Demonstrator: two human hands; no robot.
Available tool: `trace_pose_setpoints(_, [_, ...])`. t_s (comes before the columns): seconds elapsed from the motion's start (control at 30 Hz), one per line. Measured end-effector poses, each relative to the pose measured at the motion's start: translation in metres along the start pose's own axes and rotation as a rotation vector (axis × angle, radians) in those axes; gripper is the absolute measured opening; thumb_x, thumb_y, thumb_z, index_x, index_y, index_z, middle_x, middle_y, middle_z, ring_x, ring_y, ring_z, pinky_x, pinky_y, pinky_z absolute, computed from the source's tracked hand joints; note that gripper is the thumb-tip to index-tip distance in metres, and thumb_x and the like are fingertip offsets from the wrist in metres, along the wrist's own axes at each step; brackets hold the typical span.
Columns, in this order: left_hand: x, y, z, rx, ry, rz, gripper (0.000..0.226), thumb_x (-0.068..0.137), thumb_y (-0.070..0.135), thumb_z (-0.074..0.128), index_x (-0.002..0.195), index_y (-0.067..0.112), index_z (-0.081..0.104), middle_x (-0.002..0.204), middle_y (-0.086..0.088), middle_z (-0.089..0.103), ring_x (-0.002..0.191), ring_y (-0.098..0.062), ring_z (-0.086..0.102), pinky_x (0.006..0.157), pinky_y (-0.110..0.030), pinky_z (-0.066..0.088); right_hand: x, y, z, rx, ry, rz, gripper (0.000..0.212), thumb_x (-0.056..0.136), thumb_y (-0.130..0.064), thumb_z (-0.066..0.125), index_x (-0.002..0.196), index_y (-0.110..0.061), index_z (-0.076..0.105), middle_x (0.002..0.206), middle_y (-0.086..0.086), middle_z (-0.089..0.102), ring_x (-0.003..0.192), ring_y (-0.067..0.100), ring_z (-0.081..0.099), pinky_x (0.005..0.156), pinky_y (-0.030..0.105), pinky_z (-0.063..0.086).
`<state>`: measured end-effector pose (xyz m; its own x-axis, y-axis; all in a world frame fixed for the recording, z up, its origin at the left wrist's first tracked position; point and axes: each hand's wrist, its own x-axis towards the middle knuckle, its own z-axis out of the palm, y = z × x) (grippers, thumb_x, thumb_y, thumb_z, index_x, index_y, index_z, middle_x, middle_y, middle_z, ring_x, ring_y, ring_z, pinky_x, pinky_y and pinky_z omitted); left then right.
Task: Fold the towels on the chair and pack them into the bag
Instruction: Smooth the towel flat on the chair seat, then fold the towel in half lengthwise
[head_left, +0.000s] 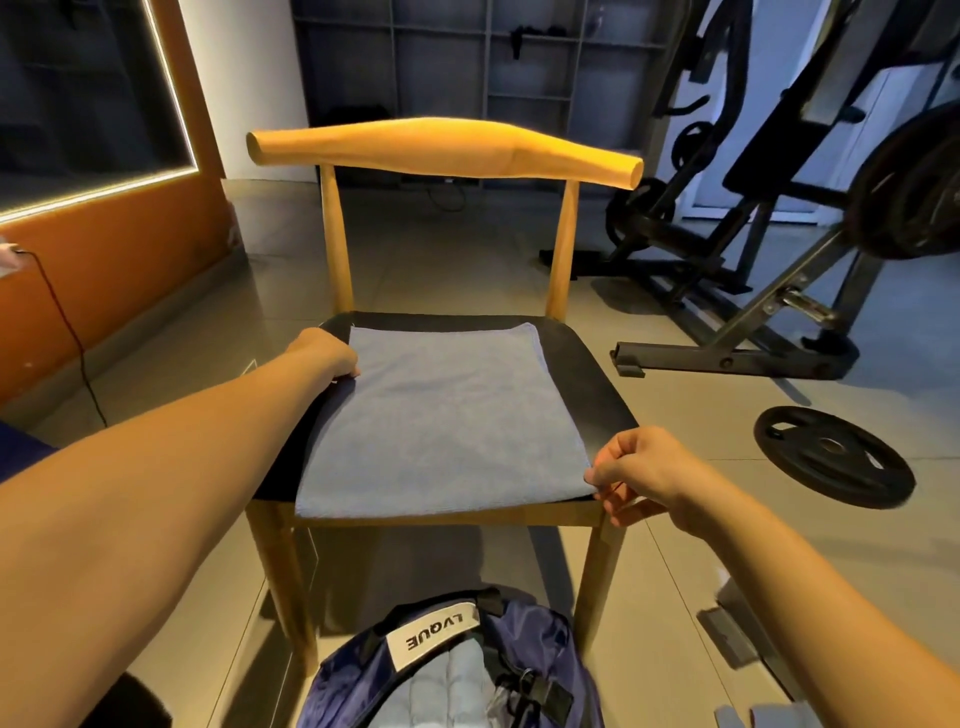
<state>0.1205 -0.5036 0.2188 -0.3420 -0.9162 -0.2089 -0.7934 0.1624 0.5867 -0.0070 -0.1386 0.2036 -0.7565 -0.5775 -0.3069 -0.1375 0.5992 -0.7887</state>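
Note:
A light blue towel lies spread flat on the black seat of a wooden chair. My left hand holds the towel's left edge near the far corner, fingers curled over it. At the near right corner my right hand pinches the towel between thumb and fingers. On the floor in front of the chair stands an open dark blue bag with a white label; pale blue cloth shows inside it.
A weight plate lies on the tiled floor to the right of the chair. Gym machines stand behind it at the right. An orange wall with a cable runs along the left.

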Motion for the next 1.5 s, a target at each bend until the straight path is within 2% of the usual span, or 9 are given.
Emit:
trace_pose_setpoints(0.17, [0.008,-0.001,-0.001,-0.153,0.039,-0.02,0.017,0.093,0.012,0.073,0.092,0.002,0.058,0.073,-0.012,0.059,0.057,-0.023,0.056,0.049,-0.03,0.041,0.001,0.001,-0.001,0.003,0.002,-0.002,0.009,0.091,-0.006,0.073,0.085,-0.001,0.069,0.073,0.015,0.07,0.057,0.021,0.068,0.056,0.031,0.058])
trace_pose_setpoints(0.3, [0.007,-0.01,0.003,-0.006,0.143,0.071,0.018,0.094,0.021,0.071,0.099,0.006,0.063,0.084,-0.012,0.064,0.072,-0.028,0.063,0.061,-0.036,0.049,0.001,0.001,-0.001,-0.005,-0.003,0.001,0.01,0.092,-0.006,0.072,0.083,-0.002,0.069,0.073,0.015,0.07,0.058,0.021,0.068,0.056,0.031,0.059])
trace_pose_setpoints(0.43, [-0.002,-0.023,0.016,0.282,0.316,0.494,0.011,0.091,0.017,0.067,0.097,0.02,0.058,0.1,-0.005,0.06,0.085,-0.026,0.057,0.077,-0.041,0.052,0.0,0.0,-0.002,0.018,-0.015,0.006,0.01,0.093,-0.005,0.07,0.083,-0.002,0.067,0.072,0.015,0.069,0.055,0.021,0.067,0.055,0.031,0.058])
trace_pose_setpoints(0.53, [-0.036,-0.041,0.021,0.415,0.202,0.893,0.002,0.097,0.027,0.063,0.098,0.025,0.063,0.101,0.004,0.059,0.089,-0.016,0.056,0.077,-0.031,0.049,-0.001,-0.001,-0.007,0.082,-0.059,0.018,0.004,0.094,-0.003,0.067,0.091,-0.001,0.066,0.071,0.015,0.068,0.056,0.021,0.066,0.057,0.033,0.059])
trace_pose_setpoints(0.8, [-0.111,-0.118,0.012,0.727,0.19,1.337,0.07,0.085,0.082,0.049,0.122,0.025,0.062,0.117,0.002,0.06,0.101,-0.016,0.058,0.084,-0.031,0.056,-0.003,-0.003,-0.027,0.372,-0.171,0.077,0.015,0.096,0.001,0.061,0.105,-0.001,0.073,0.087,0.017,0.068,0.063,0.017,0.065,0.055,0.029,0.058])
trace_pose_setpoints(0.93, [-0.119,-0.134,0.025,0.904,0.309,1.342,0.079,0.067,0.048,0.089,0.13,0.013,0.058,0.125,-0.016,0.062,0.11,-0.032,0.063,0.09,-0.043,0.058,-0.007,-0.006,-0.027,0.56,-0.153,0.111,0.014,0.094,-0.002,0.065,0.106,-0.001,0.072,0.082,0.014,0.07,0.062,0.016,0.065,0.053,0.027,0.06])
trace_pose_setpoints(1.07, [-0.126,-0.132,0.018,0.674,0.378,1.491,0.041,0.068,0.018,0.093,0.102,0.008,0.074,0.108,-0.016,0.073,0.095,-0.032,0.073,0.083,-0.043,0.062,-0.009,-0.008,-0.026,0.602,-0.148,0.134,0.017,0.093,-0.005,0.067,0.108,0.001,0.071,0.077,0.013,0.071,0.059,0.015,0.066,0.051,0.026,0.059])
trace_pose_setpoints(1.33, [-0.142,-0.133,-0.002,0.172,0.166,1.036,0.021,0.095,0.02,0.069,0.114,0.022,0.077,0.099,0.005,0.077,0.086,-0.011,0.07,0.079,-0.033,0.062,-0.018,-0.009,-0.038,0.613,-0.105,0.061,0.022,0.093,0.003,0.055,0.109,0.005,0.07,0.088,0.018,0.072,0.063,0.017,0.069,0.051,0.026,0.059])
trace_pose_setpoints(1.5, [-0.152,-0.106,-0.028,-0.095,-0.089,0.838,0.011,0.097,0.024,0.066,0.096,0.029,0.077,0.079,0.015,0.073,0.083,-0.006,0.07,0.064,-0.015,0.057,-0.027,-0.012,-0.051,0.475,-0.071,-0.21,0.03,0.09,0.013,0.052,0.11,0.004,0.072,0.106,0.022,0.071,0.079,0.022,0.075,0.065,0.026,0.06])
